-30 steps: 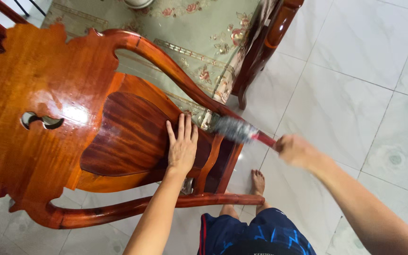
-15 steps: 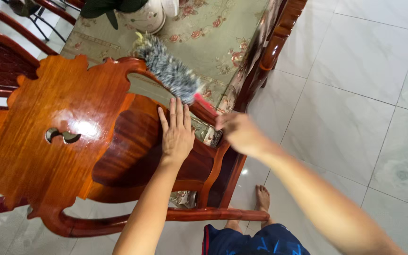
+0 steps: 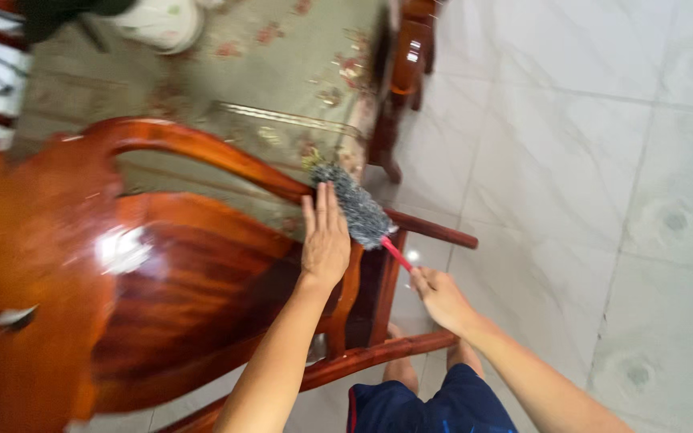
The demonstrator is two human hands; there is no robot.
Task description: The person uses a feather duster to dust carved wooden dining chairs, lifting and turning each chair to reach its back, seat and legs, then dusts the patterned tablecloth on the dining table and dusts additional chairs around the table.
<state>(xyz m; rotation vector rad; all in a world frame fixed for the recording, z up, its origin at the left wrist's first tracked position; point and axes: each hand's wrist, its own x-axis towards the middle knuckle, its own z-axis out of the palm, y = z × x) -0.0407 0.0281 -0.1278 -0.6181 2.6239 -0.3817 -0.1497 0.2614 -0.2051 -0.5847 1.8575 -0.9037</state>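
Head view: two bare hands and a duster at a wooden chair

Head camera looks down past dark blue shorts (image 3: 435, 405) and bare feet on pale floor tiles (image 3: 587, 176). Nearest, the right hand (image 3: 441, 295) reaches in from the lower right, fingers closed together around the red handle (image 3: 395, 253) of a duster. Its grey fluffy duster head (image 3: 351, 206) slants up and to the left from the handle and lies against the upper armrest of a polished reddish-brown wooden chair (image 3: 162, 273).

Just left of the duster head, the left hand (image 3: 325, 237) lies flat and spread, palm down on the front edge of the chair seat, fingers pointing away from the person. It grips nothing. The little-finger side of that hand sits just beside the duster head; whether they touch cannot be told.

The chair fills the left half of the picture, blurred, its glossy carved back at the far left and curved armrests running above and below the seat.

Beyond the chair lies a greenish floral rug (image 3: 274, 72). Past it stands a dark wooden furniture leg (image 3: 407, 72), and at the top left a white rounded object (image 3: 158, 22), too blurred to identify.
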